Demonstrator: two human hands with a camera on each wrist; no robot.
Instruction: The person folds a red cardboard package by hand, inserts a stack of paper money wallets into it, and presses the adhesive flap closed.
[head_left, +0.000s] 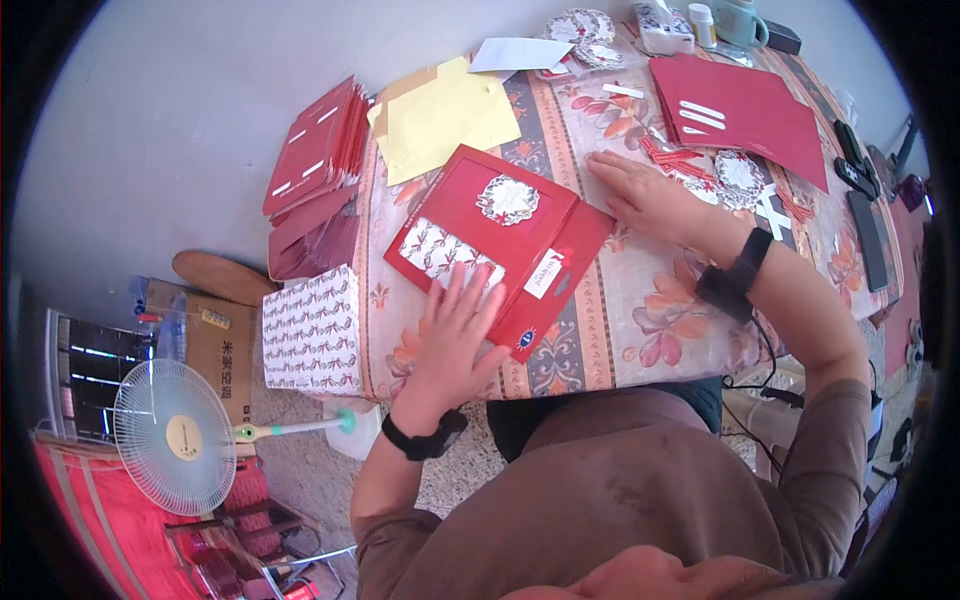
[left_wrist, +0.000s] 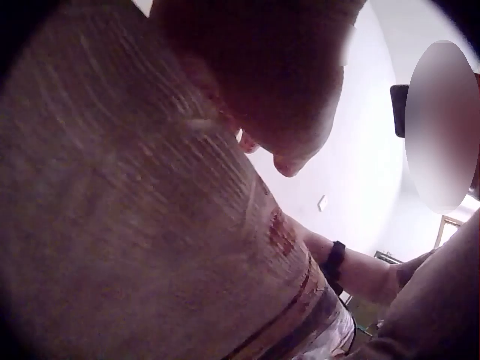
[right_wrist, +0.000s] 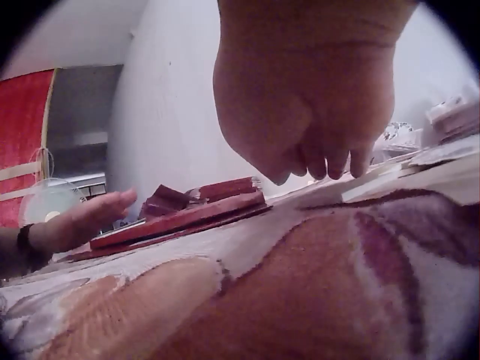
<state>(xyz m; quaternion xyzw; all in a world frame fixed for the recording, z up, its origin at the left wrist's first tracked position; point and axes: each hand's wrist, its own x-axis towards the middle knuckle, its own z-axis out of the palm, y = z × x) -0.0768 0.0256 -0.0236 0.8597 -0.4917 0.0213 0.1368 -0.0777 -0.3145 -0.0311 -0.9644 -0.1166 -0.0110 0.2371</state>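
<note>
Floral tablecloth (head_left: 625, 350) covers the work surface; near its front edge lies a red folder (head_left: 515, 245), opened flat and set at an angle. Left hand (head_left: 458, 340): fingers extended, resting on the patterned card (head_left: 435, 250) in the folder. Right hand (head_left: 655, 198) — fingers straight, holding nothing — is just beside the folder's right corner; contact cannot be told. Outward: yellow sheets (head_left: 450, 120) beyond, stacked red folders (head_left: 315, 150) to the left — and a fan (head_left: 185, 437) beside the table.

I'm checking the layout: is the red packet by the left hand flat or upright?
Flat: the red packet shows its face upward in the head view and lies low along the tablecloth in the right wrist view.
</note>
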